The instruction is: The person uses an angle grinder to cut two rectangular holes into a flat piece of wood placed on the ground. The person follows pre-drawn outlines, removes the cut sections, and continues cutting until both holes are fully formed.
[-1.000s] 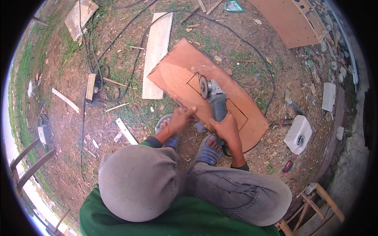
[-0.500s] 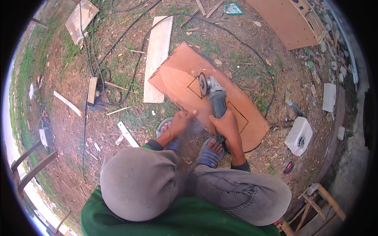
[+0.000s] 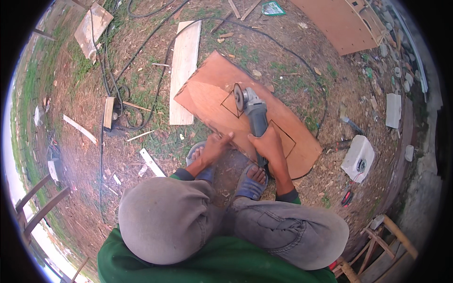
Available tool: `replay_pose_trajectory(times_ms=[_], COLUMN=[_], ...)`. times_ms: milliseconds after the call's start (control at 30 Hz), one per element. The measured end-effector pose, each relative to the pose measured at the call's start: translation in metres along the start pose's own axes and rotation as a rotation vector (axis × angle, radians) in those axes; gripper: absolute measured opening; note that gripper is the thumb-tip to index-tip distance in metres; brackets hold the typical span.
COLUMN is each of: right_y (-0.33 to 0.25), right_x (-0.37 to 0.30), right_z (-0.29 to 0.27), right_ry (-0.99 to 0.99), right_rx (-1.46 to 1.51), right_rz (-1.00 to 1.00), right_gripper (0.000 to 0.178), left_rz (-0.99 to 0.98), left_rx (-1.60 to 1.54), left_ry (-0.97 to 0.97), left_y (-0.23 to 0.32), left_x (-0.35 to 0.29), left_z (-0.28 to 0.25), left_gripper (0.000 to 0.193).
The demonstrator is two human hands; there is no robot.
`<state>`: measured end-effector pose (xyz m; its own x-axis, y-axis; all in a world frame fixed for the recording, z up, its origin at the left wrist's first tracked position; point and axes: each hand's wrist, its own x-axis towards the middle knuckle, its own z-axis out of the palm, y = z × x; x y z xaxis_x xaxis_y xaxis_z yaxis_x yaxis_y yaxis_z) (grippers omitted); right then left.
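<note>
A grey angle grinder (image 3: 257, 115) lies in my right hand (image 3: 271, 144), whose fingers wrap round its body. Its disc (image 3: 239, 96) stands on edge at a small dark square outline drawn on a reddish-brown plywood board (image 3: 203, 96). Whether the disc touches the wood I cannot tell. My left hand (image 3: 217, 147) grips the board's near edge, thumb on top and fingers partly hidden. A second, larger outline is marked on the board to the right of the grinder. Both my feet, in sandals, are just below the near edge.
A pale plank (image 3: 184, 70) lies beyond the board's left end. Black cables (image 3: 163, 87) cross the ground on the left and far side. To the right are a white block with a round part (image 3: 358, 160) and a red-black tool (image 3: 347, 198). A large wooden panel (image 3: 335, 28) stands far right.
The haze of dust between my hands has thinned. My view has shifted slightly; both hands keep their grip, and the grinder stays at nearly the same spot on the board.
</note>
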<state>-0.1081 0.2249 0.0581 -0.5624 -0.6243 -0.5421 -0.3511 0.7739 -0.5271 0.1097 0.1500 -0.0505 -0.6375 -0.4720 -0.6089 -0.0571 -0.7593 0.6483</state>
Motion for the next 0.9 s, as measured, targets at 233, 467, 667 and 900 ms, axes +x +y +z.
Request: replay_pose_trajectory(times_ms=[233,467,667,900], right_y=[-0.001,-0.008,-0.004,0.006], right_x=[0.001,0.005,-0.003,-0.003], right_z=[0.0,-0.003,-0.006,0.007], right_ry=[0.042,0.011,-0.023,0.027], right_rx=[0.006,-0.001,-0.012,-0.022], right_rz=[-0.038,0.013,0.014,-0.011], right_gripper=[0.076,0.079,0.081,0.082], left_rz=[-0.004,-0.043,-0.008,0.031], left_rx=[0.02,0.07,0.046,0.032], left_ry=[-0.006,0.009,-0.018,0.009], left_y=[0.003,0.006,0.012,0.015], left_x=[0.0,0.001,-0.003,-0.005], left_z=[0.001,0.004,0.009,0.015], left_gripper=[0.04,0.043,0.043,0.041])
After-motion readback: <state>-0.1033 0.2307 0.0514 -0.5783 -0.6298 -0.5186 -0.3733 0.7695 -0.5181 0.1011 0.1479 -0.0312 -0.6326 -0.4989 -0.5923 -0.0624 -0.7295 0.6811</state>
